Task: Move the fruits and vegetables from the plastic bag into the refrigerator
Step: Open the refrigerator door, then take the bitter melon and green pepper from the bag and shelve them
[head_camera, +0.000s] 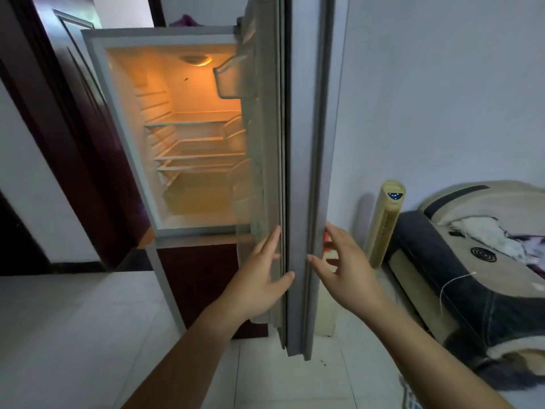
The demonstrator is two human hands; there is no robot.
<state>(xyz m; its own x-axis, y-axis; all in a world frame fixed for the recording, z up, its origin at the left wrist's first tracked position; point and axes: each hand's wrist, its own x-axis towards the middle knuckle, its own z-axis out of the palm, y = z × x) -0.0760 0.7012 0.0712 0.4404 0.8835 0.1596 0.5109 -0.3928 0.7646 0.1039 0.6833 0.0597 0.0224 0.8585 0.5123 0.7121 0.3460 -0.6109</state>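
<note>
Here we are at the refrigerator [125, 149], standing against the wall beside a dark wooden door [73, 113], and its upper compartment is wide open, glowing orange under the lamp [196, 59] in the ceiling of the cabinet. The shelves [191, 123] inside are bare, and the lower door [200, 276], dark red, is closed. The upper door [298, 172] stands swung out edge-on towards the camera, a clear door bin [233, 81] showing high on its inner side. The left hand [262, 278] lies flat on that inner side near the bottom, fingers straight and close together, pointing up, thumb [290, 275] resting on the door's edge seal. The right hand [345, 270] is on the other side, by the outer face, fingers spread and loosely curved, holding nothing; its thumb tip is right at the door's edge, though whether it actually touches I cannot tell. So the door sits between the two hands. Off to the right, a cream tower appliance [386, 228] with small lit dots on top stands against the wall, next to a beige and dark sofa [460, 276], all on a pale tiled floor [88, 320]
</note>
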